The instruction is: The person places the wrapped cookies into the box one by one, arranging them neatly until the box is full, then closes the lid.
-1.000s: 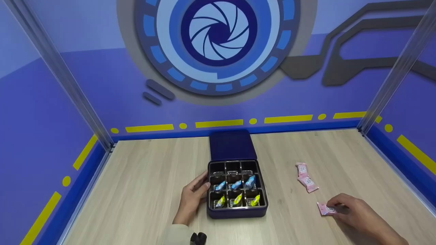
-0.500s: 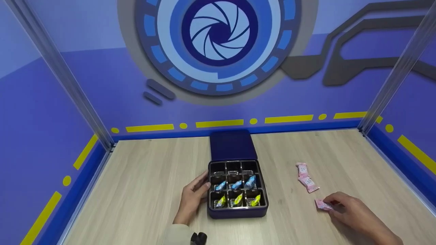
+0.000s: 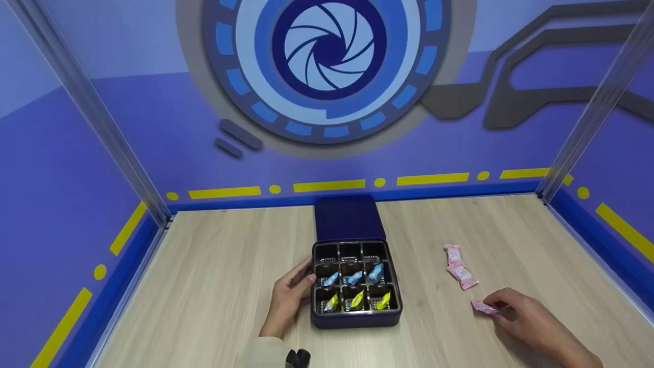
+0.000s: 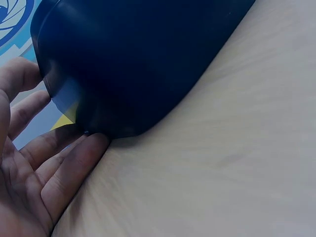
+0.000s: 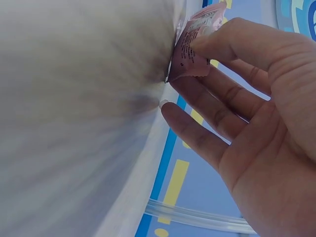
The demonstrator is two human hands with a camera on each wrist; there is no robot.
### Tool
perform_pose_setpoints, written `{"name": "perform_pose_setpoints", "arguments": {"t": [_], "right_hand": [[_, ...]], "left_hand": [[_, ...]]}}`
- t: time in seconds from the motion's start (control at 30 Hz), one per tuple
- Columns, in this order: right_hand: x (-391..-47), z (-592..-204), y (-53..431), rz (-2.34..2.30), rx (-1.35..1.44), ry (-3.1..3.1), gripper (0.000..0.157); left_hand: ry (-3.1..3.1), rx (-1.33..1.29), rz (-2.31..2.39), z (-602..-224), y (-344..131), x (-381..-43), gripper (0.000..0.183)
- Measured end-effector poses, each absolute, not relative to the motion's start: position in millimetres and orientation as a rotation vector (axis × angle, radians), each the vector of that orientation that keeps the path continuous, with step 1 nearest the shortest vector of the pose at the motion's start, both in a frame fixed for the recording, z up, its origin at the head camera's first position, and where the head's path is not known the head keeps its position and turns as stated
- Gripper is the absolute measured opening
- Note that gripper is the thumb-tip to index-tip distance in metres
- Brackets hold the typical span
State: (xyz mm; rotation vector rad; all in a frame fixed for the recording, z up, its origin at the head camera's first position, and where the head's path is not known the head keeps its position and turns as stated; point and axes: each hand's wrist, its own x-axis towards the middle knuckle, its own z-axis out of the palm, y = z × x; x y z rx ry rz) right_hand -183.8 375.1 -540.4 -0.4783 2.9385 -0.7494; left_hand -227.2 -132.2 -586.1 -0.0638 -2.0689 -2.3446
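A dark blue tin box (image 3: 356,320) stands with its lid (image 3: 350,219) folded back. Its clear tray has three rows: yellow-wrapped candies (image 3: 357,300) in front, blue-wrapped candies (image 3: 354,278) in the middle, bare compartments behind. My left hand (image 3: 288,299) rests its fingertips against the box's left side; the left wrist view shows them touching the dark wall (image 4: 133,64). Right of the box, my right hand (image 3: 531,317) pinches a pink wrapped candy (image 3: 483,307) between thumb and fingers, low at the tabletop. Printed text shows on this candy (image 5: 190,64) in the right wrist view.
Two more pink candies (image 3: 453,254) lie end to end on the wooden table (image 3: 230,266), farther back than the right hand. Blue printed panels (image 3: 327,174) wall the table at the back and sides, with metal posts in the corners.
My right hand has shifted slightly left and away from me, and the pinched pink candy has tipped up from lying flat. The left hand and the box have stayed put.
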Motion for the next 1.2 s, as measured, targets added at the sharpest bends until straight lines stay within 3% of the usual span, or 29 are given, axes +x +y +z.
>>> {"name": "perform_pose_setpoints", "arguments": {"t": [1.2], "right_hand": [[-183, -539, 365, -0.782, -0.388, 2.948, 0.018]], "left_hand": [[-2.107, -0.013, -2.354, -585, -133, -226, 0.056]]}}
